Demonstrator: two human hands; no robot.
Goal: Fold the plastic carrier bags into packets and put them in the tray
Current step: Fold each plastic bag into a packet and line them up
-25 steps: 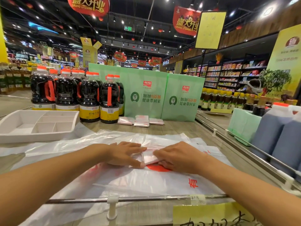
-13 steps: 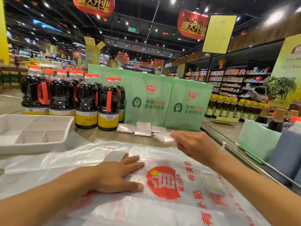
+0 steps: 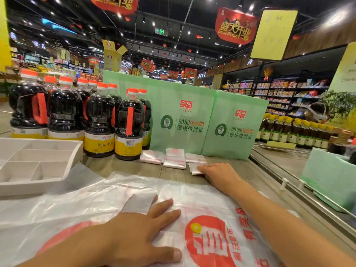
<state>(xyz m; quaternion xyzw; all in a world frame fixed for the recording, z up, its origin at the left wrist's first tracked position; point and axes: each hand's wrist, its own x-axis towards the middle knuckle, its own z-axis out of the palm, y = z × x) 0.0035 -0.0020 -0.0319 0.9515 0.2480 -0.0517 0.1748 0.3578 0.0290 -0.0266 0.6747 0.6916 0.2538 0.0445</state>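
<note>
The right hand [image 3: 217,175] has moved the finished packet [image 3: 195,168] to 12 o'clock, fingers flat on it, beside three stacked packets [image 3: 174,158] on the tabletop. The left hand [image 3: 134,234] lies flat on the next bag [image 3: 192,199]. No packet shows in the tray [image 3: 76,157] at 10 o'clock — transfer is pending.

Supermkt interior under a dark ceiling [image 3: 192,8], spotlights on.
Red "Grand Opening" banners [image 3: 236,26] hang overhead w/ a yellow sign [image 3: 273,33]; stocked shelves [image 3: 285,93] at right, dark bottles [image 3: 100,120] & green boxes [image 3: 183,116] on a wood-grain counter [image 3: 119,166].
</note>
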